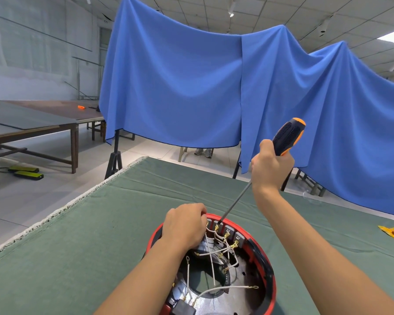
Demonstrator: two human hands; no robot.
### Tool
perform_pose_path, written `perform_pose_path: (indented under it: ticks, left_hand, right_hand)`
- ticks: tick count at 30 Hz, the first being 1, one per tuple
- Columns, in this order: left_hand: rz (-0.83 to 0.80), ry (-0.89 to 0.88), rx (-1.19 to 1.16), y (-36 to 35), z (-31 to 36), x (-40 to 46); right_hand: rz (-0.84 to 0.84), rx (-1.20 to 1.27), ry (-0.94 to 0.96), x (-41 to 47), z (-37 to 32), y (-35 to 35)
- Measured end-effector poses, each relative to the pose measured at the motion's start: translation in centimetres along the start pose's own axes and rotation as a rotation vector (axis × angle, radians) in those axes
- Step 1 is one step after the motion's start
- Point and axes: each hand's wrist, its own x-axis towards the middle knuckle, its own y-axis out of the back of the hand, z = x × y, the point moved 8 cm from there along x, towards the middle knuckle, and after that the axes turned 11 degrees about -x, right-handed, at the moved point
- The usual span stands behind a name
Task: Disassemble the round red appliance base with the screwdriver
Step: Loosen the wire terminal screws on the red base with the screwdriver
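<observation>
The round red appliance base [267,264] lies open side up on the green cloth near the bottom of the view, with white wires and brass terminals showing inside. My left hand [184,226] grips its far left rim, fingers curled over the edge by the terminals. My right hand [271,165] holds the black and orange screwdriver [288,136] by its handle. The long shaft slants down and left, and its tip meets the terminal strip at the base's far rim.
The green cloth covers the table [123,212], whose left edge runs diagonally. A yellow-orange object [390,231] lies on the cloth at the right. Blue drapes [191,87] hang behind the table. Long wooden tables [32,123] stand at the left.
</observation>
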Motion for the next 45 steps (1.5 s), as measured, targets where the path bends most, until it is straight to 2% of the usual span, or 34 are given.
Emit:
perform_pose_path:
  ticks: [6,12,22,25,29,34,39,45]
  left_hand:
    - [-0.002,0.003,0.009,0.0,-0.1,0.1]
    - [0.005,0.0,0.012,0.0,-0.2,0.1]
    - [0.008,0.002,0.021,-0.1,-0.4,0.2]
    - [0.003,0.005,0.029,-0.1,-0.3,0.3]
    - [0.004,0.015,0.029,0.0,-0.2,0.2]
    - [-0.001,0.012,0.045,0.0,-0.1,-0.1]
    - [0.0,0.008,0.055,0.0,-0.2,0.0]
    - [0.005,0.004,0.058,-0.1,-0.4,0.3]
  right_hand:
    - [0.049,-0.142,-0.099,2.1,1.8,-0.6]
    - [0.175,-0.25,-0.302,3.9,5.4,1.0]
    - [0.268,-0.155,-0.55,4.0,10.3,4.2]
    - [0.287,-0.101,-0.534,3.7,9.8,4.7]
    - [0.263,-0.019,-0.389,3.3,7.3,4.4]
    - [0.222,-0.037,-0.274,2.6,5.4,3.5]
    - [0.249,-0.038,-0.3,3.0,6.3,3.8]
    - [0.347,-0.089,-0.476,3.8,10.2,5.5]
